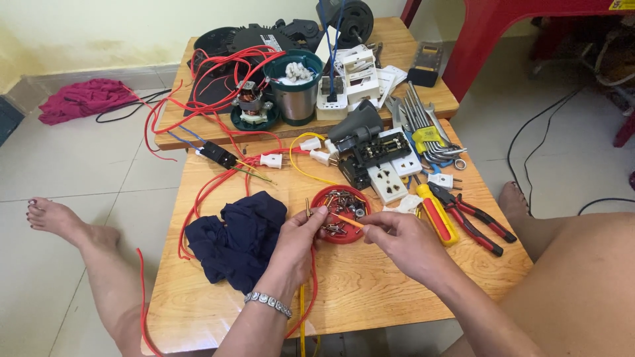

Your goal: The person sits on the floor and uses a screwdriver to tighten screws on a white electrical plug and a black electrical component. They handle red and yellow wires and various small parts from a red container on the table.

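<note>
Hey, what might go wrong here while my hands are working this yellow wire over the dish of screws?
The red dish of screws sits right under both hands; a bump from the left hand or right hand could scatter them. The red wires trail off the table edge and could snag a leg. The yellow wire end may prick fingers.

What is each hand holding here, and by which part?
Both hands pinch a thin yellow wire over the red dish: left hand near its tip, right hand just along it.
</note>
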